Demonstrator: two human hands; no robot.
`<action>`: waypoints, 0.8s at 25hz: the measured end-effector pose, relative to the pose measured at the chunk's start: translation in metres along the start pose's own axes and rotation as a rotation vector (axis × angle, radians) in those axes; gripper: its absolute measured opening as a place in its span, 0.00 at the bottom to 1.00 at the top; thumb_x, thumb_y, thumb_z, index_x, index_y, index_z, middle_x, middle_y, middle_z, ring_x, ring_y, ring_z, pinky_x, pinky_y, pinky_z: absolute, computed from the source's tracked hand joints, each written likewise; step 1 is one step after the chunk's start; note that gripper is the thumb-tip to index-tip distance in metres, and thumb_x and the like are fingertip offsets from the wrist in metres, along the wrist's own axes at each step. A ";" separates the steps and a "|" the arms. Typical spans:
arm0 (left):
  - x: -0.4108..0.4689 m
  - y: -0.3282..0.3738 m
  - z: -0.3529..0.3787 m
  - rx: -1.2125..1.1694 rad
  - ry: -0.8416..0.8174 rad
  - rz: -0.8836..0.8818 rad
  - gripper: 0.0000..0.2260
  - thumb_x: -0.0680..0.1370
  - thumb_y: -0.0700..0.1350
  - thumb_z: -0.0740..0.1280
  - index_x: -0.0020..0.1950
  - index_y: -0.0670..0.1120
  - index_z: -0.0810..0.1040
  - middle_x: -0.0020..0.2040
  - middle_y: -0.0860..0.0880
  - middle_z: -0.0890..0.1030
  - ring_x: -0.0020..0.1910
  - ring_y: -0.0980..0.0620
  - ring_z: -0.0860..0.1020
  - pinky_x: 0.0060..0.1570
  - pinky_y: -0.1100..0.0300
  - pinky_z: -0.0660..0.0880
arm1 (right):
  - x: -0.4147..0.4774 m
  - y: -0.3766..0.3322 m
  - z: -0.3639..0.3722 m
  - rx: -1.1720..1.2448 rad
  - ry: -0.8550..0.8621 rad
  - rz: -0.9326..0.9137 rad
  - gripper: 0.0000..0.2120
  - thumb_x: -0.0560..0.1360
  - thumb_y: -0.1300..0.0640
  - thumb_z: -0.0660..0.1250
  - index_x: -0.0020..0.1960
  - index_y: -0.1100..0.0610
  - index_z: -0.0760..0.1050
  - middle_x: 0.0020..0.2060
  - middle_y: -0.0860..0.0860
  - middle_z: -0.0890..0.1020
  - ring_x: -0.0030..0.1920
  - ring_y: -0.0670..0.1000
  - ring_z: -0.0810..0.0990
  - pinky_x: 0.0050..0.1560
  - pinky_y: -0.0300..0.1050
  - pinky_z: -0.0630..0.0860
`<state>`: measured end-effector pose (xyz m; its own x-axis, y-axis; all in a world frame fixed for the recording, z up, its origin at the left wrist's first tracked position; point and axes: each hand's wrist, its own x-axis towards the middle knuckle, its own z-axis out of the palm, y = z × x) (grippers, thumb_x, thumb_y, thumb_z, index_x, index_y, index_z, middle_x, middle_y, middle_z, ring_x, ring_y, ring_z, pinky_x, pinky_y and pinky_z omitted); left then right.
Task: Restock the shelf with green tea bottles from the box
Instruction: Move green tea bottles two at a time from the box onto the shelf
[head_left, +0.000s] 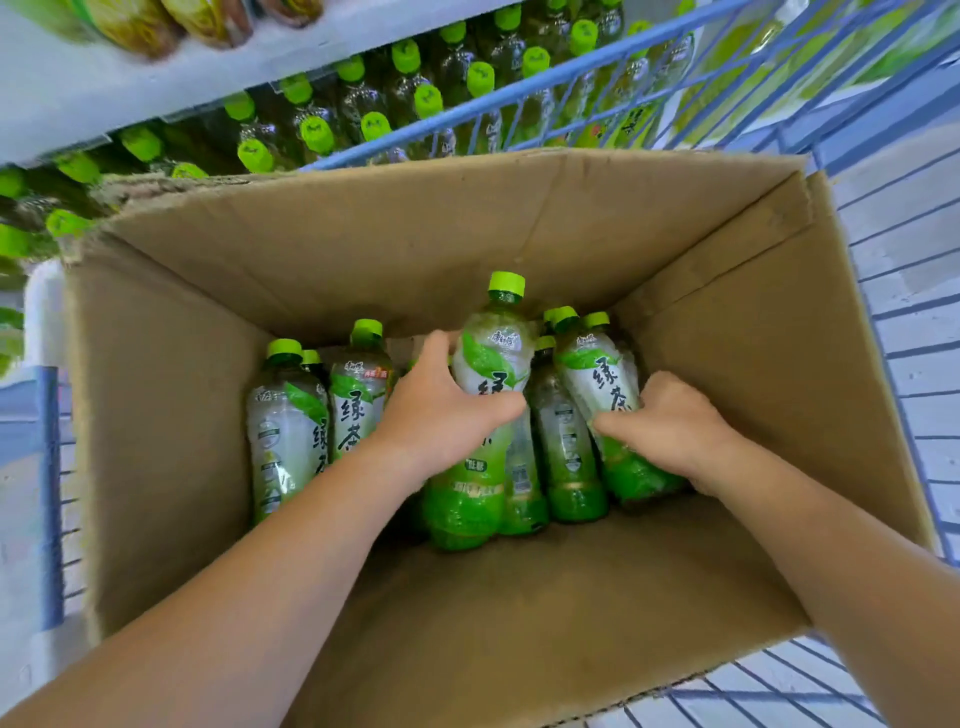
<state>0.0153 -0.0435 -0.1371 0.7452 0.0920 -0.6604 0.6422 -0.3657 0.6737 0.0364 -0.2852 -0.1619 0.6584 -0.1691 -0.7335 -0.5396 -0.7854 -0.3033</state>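
An open cardboard box (467, 244) holds several green tea bottles with green caps, standing along its far side. My left hand (441, 410) is wrapped around the middle of one bottle (488, 364), which sits higher than the others. My right hand (670, 426) is closed around another bottle (597, 374) at the right of the group, leaning left. More bottles (291, 415) stand at the left of the box. The shelf (337, 114) behind the box is lined with rows of the same bottles.
The box sits inside a blue wire cart (909, 312) whose rail (519, 88) runs between box and shelf. An upper shelf board (104, 88) carries other packaged goods. The near half of the box floor is bare cardboard.
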 end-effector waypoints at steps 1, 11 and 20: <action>-0.004 -0.002 -0.007 -0.014 -0.027 -0.006 0.25 0.60 0.58 0.76 0.53 0.62 0.72 0.46 0.56 0.84 0.46 0.53 0.83 0.45 0.51 0.81 | -0.003 -0.003 -0.001 0.001 -0.005 -0.003 0.23 0.63 0.42 0.76 0.48 0.52 0.70 0.43 0.49 0.77 0.40 0.47 0.75 0.31 0.43 0.66; -0.083 -0.006 -0.050 -0.157 -0.054 -0.051 0.23 0.63 0.50 0.77 0.55 0.57 0.75 0.44 0.52 0.85 0.43 0.53 0.85 0.42 0.54 0.80 | -0.085 -0.041 0.018 0.298 -0.128 -0.092 0.21 0.60 0.45 0.73 0.47 0.56 0.82 0.41 0.55 0.87 0.38 0.54 0.85 0.36 0.45 0.77; -0.184 0.014 -0.109 -0.271 0.054 0.008 0.26 0.62 0.45 0.75 0.59 0.50 0.72 0.50 0.45 0.82 0.44 0.50 0.83 0.38 0.55 0.82 | -0.207 -0.088 0.006 0.355 -0.121 -0.233 0.23 0.60 0.41 0.71 0.51 0.52 0.77 0.41 0.53 0.84 0.39 0.54 0.82 0.37 0.49 0.75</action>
<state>-0.0935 0.0357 0.0296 0.7544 0.1423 -0.6408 0.6553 -0.1061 0.7479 -0.0558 -0.1775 0.0130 0.7289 0.0761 -0.6804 -0.5448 -0.5374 -0.6437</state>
